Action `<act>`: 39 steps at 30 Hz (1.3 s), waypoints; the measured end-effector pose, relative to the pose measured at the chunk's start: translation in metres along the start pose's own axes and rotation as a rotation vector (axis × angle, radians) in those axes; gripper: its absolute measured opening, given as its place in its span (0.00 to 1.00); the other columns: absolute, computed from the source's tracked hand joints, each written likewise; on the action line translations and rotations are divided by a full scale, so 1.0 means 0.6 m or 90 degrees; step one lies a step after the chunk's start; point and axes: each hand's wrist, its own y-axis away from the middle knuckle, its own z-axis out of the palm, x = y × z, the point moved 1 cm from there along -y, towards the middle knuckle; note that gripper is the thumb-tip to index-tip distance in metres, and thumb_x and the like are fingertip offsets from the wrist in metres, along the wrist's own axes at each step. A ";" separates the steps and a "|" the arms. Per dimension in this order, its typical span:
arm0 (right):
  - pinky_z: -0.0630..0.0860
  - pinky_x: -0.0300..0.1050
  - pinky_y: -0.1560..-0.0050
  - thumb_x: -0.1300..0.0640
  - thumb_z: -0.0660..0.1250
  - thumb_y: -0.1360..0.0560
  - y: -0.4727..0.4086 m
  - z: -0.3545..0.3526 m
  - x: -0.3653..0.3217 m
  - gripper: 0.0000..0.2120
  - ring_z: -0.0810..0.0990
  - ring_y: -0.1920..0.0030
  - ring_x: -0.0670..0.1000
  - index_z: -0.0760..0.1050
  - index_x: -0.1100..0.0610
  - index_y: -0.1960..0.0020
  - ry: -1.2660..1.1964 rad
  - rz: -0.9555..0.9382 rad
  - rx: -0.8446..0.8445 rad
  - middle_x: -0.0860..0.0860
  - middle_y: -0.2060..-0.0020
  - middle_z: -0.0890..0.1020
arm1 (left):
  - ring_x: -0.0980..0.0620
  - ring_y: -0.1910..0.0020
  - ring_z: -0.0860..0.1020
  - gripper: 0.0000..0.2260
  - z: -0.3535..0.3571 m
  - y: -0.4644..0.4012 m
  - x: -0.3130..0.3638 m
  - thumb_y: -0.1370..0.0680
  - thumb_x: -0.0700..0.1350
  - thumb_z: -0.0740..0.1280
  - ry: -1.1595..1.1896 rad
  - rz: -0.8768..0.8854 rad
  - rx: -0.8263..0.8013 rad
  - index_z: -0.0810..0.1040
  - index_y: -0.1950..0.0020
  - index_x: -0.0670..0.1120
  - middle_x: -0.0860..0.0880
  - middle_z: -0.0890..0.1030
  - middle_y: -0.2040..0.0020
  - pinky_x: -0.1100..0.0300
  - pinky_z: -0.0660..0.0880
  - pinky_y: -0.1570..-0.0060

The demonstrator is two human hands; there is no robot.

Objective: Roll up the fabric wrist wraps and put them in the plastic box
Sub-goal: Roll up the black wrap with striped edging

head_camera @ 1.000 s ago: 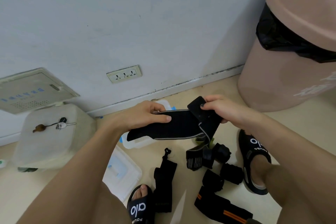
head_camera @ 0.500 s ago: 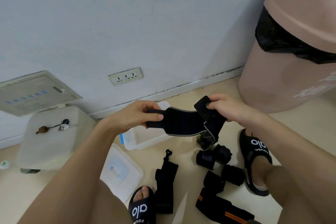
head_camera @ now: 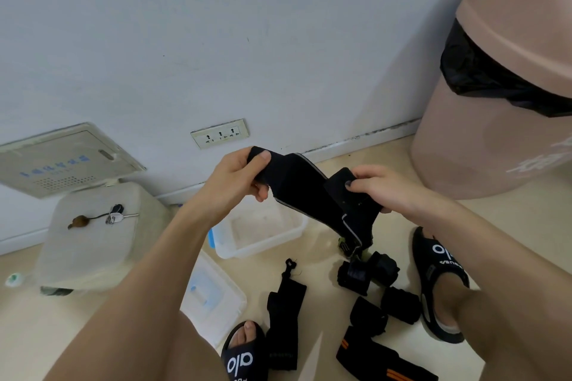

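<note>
Bin (head_camera: 483, 145): large pink bin with a black liner; stands at the wall, right of the work area; no part in the task.
Stool (head_camera: 89, 244): pale plastic stool, left; keys (head_camera: 116, 217) lie on its top.
Plastic box (head_camera: 263, 230): clear, lidless, on the floor directly below the hands; appears empty; placed close, presumably so each finished roll drops straight in.
Lid (head_camera: 213, 297): lies flat on the floor beside the box, towards the left foot; set off so the box stays accessible.
Held wrist wrap (head_camera: 306, 192): black with a grey edge; stretched in the air between both hands above the box; its lower end hangs down on the right; held taut, probably to flatten it before rolling.
Floor wraps: one flat black wrap (head_camera: 283, 315); one orange-striped wrap (head_camera: 380, 362); several dark bundles (head_camera: 368, 272) near the right foot; all outside the box.
Left hand (head_camera: 238, 176): fingers and thumb curled round the wrap's upper end.
Right hand (head_camera: 383, 189): thumb and fingers pinch the folded end.
</note>
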 end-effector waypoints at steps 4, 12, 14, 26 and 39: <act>0.59 0.36 0.75 0.62 0.61 0.17 0.016 0.016 -0.023 0.12 0.73 0.71 0.43 0.82 0.51 0.48 -0.204 -0.102 -0.083 0.45 0.68 0.78 | 0.50 0.72 0.73 0.13 0.021 0.009 0.017 0.14 0.44 0.61 0.001 0.028 -0.056 0.79 0.52 0.40 0.48 0.78 0.67 0.60 0.74 0.66; 0.68 0.32 0.74 0.64 0.60 0.18 0.031 0.059 -0.042 0.15 0.79 0.66 0.48 0.77 0.65 0.35 -0.296 -0.102 -0.247 0.55 0.58 0.80 | 0.52 0.70 0.72 0.16 0.034 0.005 0.028 0.14 0.46 0.60 0.107 0.002 -0.094 0.80 0.58 0.44 0.50 0.78 0.68 0.64 0.72 0.68; 0.67 0.32 0.75 0.64 0.60 0.18 0.029 0.064 -0.046 0.15 0.78 0.69 0.45 0.77 0.67 0.35 -0.319 -0.110 -0.213 0.54 0.60 0.81 | 0.52 0.66 0.77 0.17 0.034 0.003 0.028 0.13 0.49 0.58 0.145 -0.027 -0.103 0.81 0.54 0.44 0.49 0.81 0.64 0.62 0.76 0.62; 0.68 0.33 0.76 0.62 0.62 0.17 0.013 0.053 -0.053 0.10 0.78 0.72 0.42 0.79 0.57 0.54 -0.509 -0.108 -0.014 0.46 0.70 0.80 | 0.46 0.53 0.81 0.21 0.046 -0.007 0.008 0.16 0.35 0.63 0.155 0.040 -0.032 0.70 0.28 0.55 0.39 0.78 0.54 0.56 0.81 0.46; 0.78 0.44 0.62 0.55 0.67 0.18 0.000 0.065 -0.039 0.11 0.83 0.55 0.54 0.80 0.64 0.45 -0.284 -0.174 0.130 0.62 0.55 0.82 | 0.55 0.50 0.76 0.04 0.069 -0.010 0.015 0.27 0.51 0.72 -0.163 0.179 0.120 0.79 0.55 0.53 0.55 0.76 0.53 0.54 0.78 0.52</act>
